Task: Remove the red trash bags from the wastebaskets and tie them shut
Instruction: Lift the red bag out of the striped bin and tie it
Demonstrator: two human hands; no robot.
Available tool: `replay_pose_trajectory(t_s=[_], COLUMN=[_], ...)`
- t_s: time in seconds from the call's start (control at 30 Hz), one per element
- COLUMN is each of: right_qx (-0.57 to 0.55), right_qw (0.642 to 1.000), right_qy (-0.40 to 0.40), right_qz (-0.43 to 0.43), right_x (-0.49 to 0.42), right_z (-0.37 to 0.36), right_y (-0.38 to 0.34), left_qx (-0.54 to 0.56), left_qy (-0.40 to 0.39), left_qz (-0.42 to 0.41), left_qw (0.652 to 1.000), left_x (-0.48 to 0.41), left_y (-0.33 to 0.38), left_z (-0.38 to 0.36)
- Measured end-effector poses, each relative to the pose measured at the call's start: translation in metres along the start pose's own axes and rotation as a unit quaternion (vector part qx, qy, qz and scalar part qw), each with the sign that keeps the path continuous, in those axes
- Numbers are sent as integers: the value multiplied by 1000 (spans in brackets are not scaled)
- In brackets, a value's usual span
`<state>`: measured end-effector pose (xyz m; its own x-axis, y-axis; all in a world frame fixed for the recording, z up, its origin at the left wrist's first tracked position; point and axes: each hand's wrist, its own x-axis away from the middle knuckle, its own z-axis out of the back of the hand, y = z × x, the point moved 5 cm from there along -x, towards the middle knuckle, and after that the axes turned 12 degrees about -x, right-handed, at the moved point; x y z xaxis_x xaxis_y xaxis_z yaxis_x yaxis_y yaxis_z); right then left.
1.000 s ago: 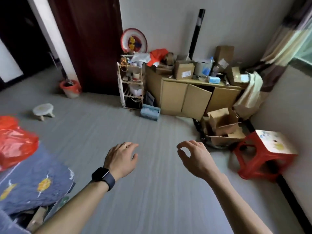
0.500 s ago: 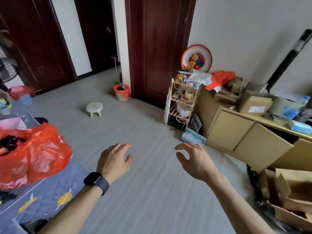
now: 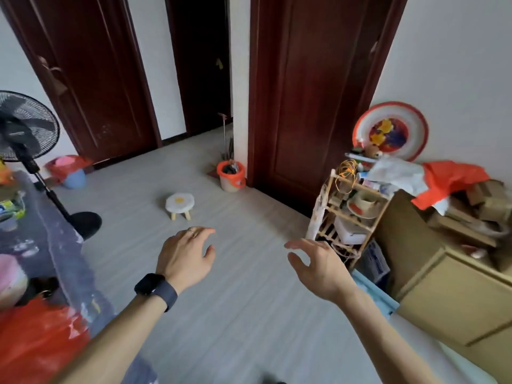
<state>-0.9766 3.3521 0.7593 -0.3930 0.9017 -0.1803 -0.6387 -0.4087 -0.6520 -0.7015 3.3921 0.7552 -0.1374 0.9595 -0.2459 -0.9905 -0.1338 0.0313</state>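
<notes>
Both my hands hover over the grey floor and hold nothing. My left hand (image 3: 185, 253), with a dark watch on the wrist, has loosely curled fingers. My right hand (image 3: 318, 264) is spread with relaxed fingers. A cream wastebasket (image 3: 231, 176) lined with a red bag stands by the dark door, sticks poking out of it. A blue wastebasket (image 3: 72, 176) with a red bag over its rim sits at the far left wall. A filled red bag (image 3: 36, 336) lies on the covered surface at my lower left.
A standing fan (image 3: 25, 128) is at the left. A small white stool (image 3: 180, 204) sits mid-floor. A wooden rack (image 3: 349, 217) and cluttered cardboard cabinets (image 3: 443, 273) fill the right. Open grey floor lies between me and the doors.
The view has swung left and up: the cabinets and boxes slid right, the doors, fan and blue wastebasket came into view. Both hands stay raised and hold nothing.
</notes>
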Motion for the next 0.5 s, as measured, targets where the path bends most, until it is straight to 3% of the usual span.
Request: replay_pose_trajectory(t_s=[0.27,0.5], right_qx=[-30,-61], right_qw=[997,992], right_qy=[-53,-53], right_qz=[51,102], right_x=[-240,-416], right_z=[-16,-54], right_y=[54,47], left_qx=[-21,-40], left_qy=[-16,-16], left_qz=[94,148], left_qw=[995,988], left_x=[-177,-309], left_y=[-46,-121], left_z=[-48,-81])
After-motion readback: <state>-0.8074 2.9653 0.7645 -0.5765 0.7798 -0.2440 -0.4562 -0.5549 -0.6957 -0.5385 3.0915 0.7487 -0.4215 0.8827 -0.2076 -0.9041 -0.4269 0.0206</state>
